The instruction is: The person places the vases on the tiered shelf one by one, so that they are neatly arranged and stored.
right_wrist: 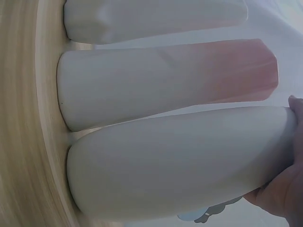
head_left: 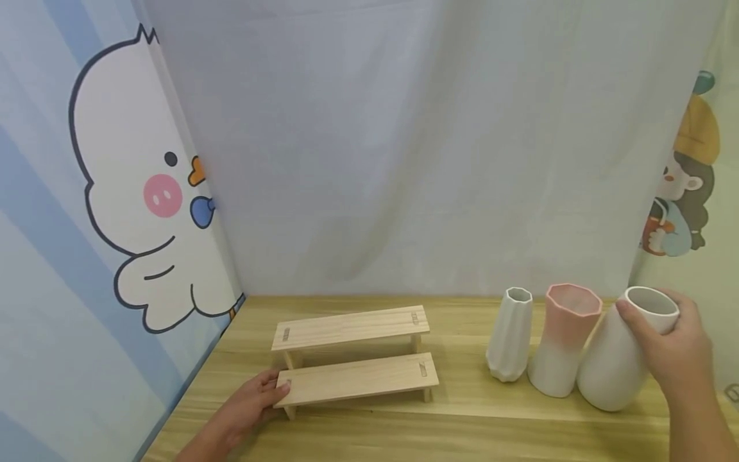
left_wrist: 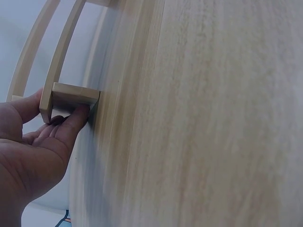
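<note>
Head view, left grip (head_left: 252,399): pinching left end of front wooden stand (head_left: 358,380), thumb on top board.
Head view, rear stand (head_left: 349,327): just behind front one, on same worktop (head_left: 462,436).
Head view, right grip (head_left: 681,340): wrapped round upper part of smooth white vase (head_left: 611,375), at right of worktop.
Head view, other vases: pink-and-white vase (head_left: 561,353) just beside, ribbed white vase (head_left: 509,340) leftmost.
Head view, mouths: all facing up; pale inner walls visible, bottoms too deep to see.
Left wrist view, stand leg (left_wrist: 75,92): seen under board, fingers reaching beneath; hidden from head camera.
Right wrist view, vase flanks: bases at worktop, narrow gaps between; mouths out of sight.
</note>
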### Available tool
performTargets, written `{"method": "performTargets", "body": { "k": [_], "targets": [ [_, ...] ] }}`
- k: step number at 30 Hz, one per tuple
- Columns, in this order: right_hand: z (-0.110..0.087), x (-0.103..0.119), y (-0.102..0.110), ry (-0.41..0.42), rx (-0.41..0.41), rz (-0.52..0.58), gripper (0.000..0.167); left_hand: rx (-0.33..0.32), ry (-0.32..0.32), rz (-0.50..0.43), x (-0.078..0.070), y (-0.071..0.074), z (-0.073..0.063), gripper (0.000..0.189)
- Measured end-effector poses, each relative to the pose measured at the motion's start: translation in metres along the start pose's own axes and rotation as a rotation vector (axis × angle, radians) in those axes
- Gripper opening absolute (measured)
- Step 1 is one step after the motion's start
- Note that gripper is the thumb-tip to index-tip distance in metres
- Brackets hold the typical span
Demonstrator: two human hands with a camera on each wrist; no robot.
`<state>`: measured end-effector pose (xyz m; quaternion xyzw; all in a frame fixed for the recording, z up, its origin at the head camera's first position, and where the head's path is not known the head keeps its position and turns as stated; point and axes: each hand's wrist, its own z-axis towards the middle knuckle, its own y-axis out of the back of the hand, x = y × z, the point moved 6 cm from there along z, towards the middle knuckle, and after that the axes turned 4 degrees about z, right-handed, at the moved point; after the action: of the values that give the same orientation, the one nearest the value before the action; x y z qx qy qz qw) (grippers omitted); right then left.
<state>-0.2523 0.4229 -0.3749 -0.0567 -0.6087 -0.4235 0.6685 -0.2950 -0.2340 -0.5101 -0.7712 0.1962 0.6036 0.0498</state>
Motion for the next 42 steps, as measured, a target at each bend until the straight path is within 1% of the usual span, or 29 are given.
{"method": "performTargets", "body": {
  "k": [5, 10, 13, 17, 20, 22, 25, 29, 33, 38, 42],
  "targets": [
    [-0.001, -0.002, 0.000, -0.035, -0.046, 0.015, 0.070, 0.004, 0.002, 0.001, -0.001, 0.000, -0.001, 0.077],
    [0.000, -0.003, 0.002, -0.047, -0.075, 0.022, 0.068, 0.016, 0.008, 0.000, -0.001, 0.001, -0.001, 0.078],
    [0.000, -0.003, 0.003, -0.045, -0.097, 0.033, 0.066, 0.017, 0.013, 0.003, -0.002, 0.001, -0.003, 0.078],
    [-0.001, -0.003, 0.004, -0.033, -0.129, 0.056, 0.059, 0.011, 0.025, 0.010, -0.002, 0.001, -0.005, 0.078],
    [-0.003, -0.004, 0.005, -0.028, -0.148, 0.060, 0.056, 0.013, 0.025, 0.013, -0.003, 0.000, -0.006, 0.078],
    [-0.004, -0.003, 0.006, -0.026, -0.153, 0.050, 0.059, 0.019, 0.018, 0.014, -0.004, 0.000, -0.006, 0.078],
    [-0.005, 0.000, 0.007, -0.009, -0.152, 0.036, 0.060, 0.024, 0.012, 0.015, -0.005, 0.000, -0.005, 0.077],
    [-0.007, 0.005, 0.012, 0.010, -0.174, 0.054, 0.050, 0.028, 0.005, 0.008, -0.005, -0.001, -0.005, 0.076],
    [-0.009, 0.010, 0.019, 0.001, -0.184, 0.088, 0.042, 0.029, -0.002, -0.003, -0.006, -0.001, -0.005, 0.076],
    [-0.014, 0.019, 0.024, 0.006, -0.165, 0.136, 0.043, 0.031, -0.003, -0.006, -0.004, -0.001, -0.005, 0.076],
    [-0.017, 0.029, 0.027, 0.040, -0.181, 0.165, 0.043, 0.033, -0.002, -0.003, -0.004, -0.001, -0.005, 0.075]
  ]
}}
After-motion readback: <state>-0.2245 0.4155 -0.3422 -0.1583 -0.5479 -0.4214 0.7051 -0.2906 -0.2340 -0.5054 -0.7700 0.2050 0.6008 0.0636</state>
